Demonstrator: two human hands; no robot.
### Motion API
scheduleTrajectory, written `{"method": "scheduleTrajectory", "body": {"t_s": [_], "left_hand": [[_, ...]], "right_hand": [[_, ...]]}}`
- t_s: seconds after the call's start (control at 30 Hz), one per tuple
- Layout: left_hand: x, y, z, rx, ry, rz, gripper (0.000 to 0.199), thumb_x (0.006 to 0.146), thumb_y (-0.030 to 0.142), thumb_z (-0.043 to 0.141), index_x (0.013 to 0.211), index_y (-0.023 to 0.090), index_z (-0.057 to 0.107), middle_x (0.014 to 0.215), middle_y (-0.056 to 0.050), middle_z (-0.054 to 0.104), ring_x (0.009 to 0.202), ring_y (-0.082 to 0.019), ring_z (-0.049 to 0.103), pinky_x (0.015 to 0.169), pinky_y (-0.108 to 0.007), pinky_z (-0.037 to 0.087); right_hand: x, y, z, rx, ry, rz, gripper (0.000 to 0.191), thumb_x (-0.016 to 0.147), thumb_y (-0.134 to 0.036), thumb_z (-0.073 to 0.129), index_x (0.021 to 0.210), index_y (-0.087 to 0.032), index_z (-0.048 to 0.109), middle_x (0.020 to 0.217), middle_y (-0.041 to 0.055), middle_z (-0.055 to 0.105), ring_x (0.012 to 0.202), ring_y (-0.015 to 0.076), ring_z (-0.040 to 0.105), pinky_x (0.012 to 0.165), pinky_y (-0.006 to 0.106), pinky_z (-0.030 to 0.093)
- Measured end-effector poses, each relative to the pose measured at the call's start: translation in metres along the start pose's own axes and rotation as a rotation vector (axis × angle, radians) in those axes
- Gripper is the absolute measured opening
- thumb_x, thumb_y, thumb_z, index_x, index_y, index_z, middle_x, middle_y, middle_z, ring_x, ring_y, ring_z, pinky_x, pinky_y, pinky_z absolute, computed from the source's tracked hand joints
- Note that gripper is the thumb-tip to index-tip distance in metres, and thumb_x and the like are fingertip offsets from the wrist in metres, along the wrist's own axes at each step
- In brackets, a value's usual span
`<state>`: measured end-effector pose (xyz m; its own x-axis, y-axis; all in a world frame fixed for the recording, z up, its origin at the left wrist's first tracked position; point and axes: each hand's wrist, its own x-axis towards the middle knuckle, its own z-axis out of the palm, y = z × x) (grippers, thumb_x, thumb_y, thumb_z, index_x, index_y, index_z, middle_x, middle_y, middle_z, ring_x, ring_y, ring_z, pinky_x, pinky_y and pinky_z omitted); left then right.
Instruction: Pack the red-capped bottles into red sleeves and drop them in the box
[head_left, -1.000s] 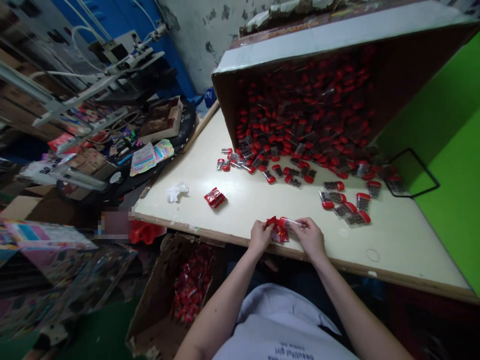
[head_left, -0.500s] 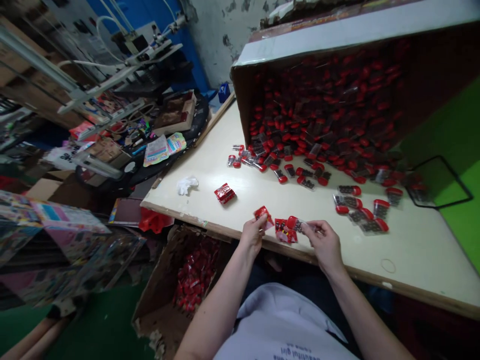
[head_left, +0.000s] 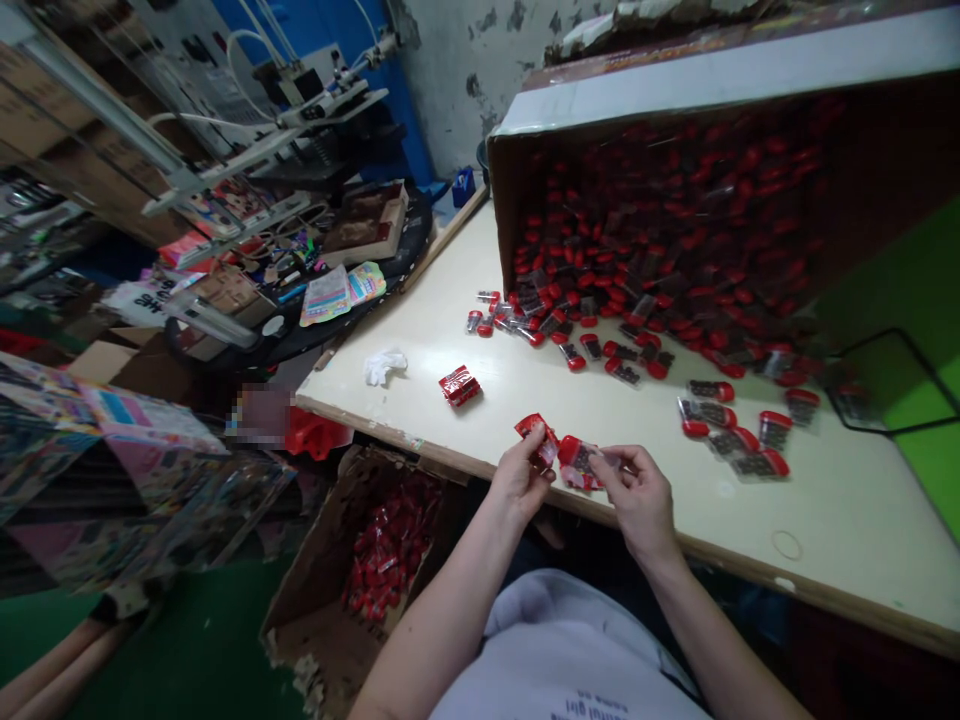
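Note:
Near the table's front edge, my left hand [head_left: 523, 478] pinches a small red packet [head_left: 535, 432]. My right hand [head_left: 637, 492] holds a clear red-capped container [head_left: 576, 452] with dark contents, its cap pointing left. Another red printed packet [head_left: 582, 480] lies under this container, partly covered by it. The two hands are a short gap apart. Left of them on the table sits a small stack of red packets [head_left: 460, 386].
An overturned cardboard box [head_left: 504, 215] spills many red-capped containers onto the table [head_left: 517, 385]. Crumpled white tissue [head_left: 385, 367] lies at the left; a rubber band [head_left: 787, 545] lies at the right. Below stands a carton [head_left: 307, 580] of red packets. Another person's arm [head_left: 56, 655] shows at lower left.
My right hand and the red-capped container have moved slightly left and closer to my left hand, so the container now covers more of the packet beneath. The whole view has shifted a little.

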<state>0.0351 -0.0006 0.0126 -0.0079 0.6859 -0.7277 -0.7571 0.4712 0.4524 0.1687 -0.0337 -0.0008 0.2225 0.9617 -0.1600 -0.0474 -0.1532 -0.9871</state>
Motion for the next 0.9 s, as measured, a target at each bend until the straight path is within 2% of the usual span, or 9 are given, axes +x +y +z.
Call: {"method": "scheduleTrajectory", "body": {"t_s": [0.1, 0.27, 0.37, 0.53, 0.7, 0.9], "left_hand": [[0.0, -0.001, -0.001, -0.021, 0.013, 0.01, 0.031, 0.054, 0.031, 0.081, 0.072, 0.014, 0.064, 0.065, 0.001, 0.06, 0.051, -0.005, 0.047, 0.043, -0.02, 0.028], [0.0, -0.005, -0.002, -0.035, -0.02, 0.078, 0.027, 0.057, 0.028, 0.08, 0.071, 0.013, 0.063, 0.064, 0.0, 0.06, 0.055, -0.008, 0.051, 0.053, -0.022, 0.039], [-0.005, -0.005, -0.002, -0.006, -0.053, 0.06, 0.026, 0.058, 0.027, 0.079, 0.071, 0.013, 0.062, 0.063, 0.0, 0.06, 0.055, -0.008, 0.052, 0.051, -0.021, 0.037], [-0.016, -0.002, -0.006, -0.019, -0.074, 0.049, 0.028, 0.06, 0.034, 0.077, 0.072, 0.013, 0.062, 0.067, -0.001, 0.062, 0.055, -0.008, 0.052, 0.051, -0.021, 0.034], [-0.018, -0.002, -0.009, 0.116, -0.142, 0.149, 0.028, 0.062, 0.036, 0.075, 0.075, 0.014, 0.065, 0.071, -0.003, 0.064, 0.06, -0.009, 0.053, 0.053, -0.021, 0.033], [-0.016, 0.001, -0.012, 0.291, -0.074, 0.306, 0.028, 0.062, 0.039, 0.074, 0.069, 0.013, 0.068, 0.069, -0.005, 0.065, 0.057, -0.009, 0.052, 0.054, -0.022, 0.032]], "right_hand": [[-0.003, -0.002, -0.004, 0.0, -0.011, -0.017, 0.029, 0.071, -0.04, 0.071, 0.086, -0.02, 0.057, 0.076, 0.0012, 0.064, 0.059, 0.0144, 0.061, 0.054, 0.025, 0.05], [-0.01, -0.003, -0.005, -0.013, -0.132, -0.032, 0.025, 0.073, -0.037, 0.07, 0.087, -0.021, 0.057, 0.079, 0.0024, 0.065, 0.067, 0.0164, 0.062, 0.062, 0.027, 0.051], [-0.008, -0.003, -0.005, -0.02, -0.095, -0.009, 0.026, 0.073, -0.038, 0.07, 0.087, -0.02, 0.057, 0.078, 0.0021, 0.065, 0.065, 0.0162, 0.063, 0.061, 0.027, 0.051], [-0.003, -0.004, -0.006, 0.004, -0.075, 0.007, 0.029, 0.072, -0.04, 0.071, 0.086, -0.02, 0.056, 0.079, 0.0016, 0.065, 0.063, 0.0156, 0.063, 0.061, 0.027, 0.052], [-0.003, -0.006, -0.007, 0.025, -0.066, 0.015, 0.03, 0.071, -0.042, 0.071, 0.085, -0.019, 0.057, 0.075, 0.0007, 0.064, 0.058, 0.0144, 0.061, 0.052, 0.024, 0.05], [-0.003, -0.002, -0.008, 0.032, -0.088, 0.021, 0.03, 0.07, -0.042, 0.071, 0.085, -0.019, 0.057, 0.074, 0.001, 0.063, 0.051, 0.0119, 0.055, 0.041, 0.021, 0.04]]}}
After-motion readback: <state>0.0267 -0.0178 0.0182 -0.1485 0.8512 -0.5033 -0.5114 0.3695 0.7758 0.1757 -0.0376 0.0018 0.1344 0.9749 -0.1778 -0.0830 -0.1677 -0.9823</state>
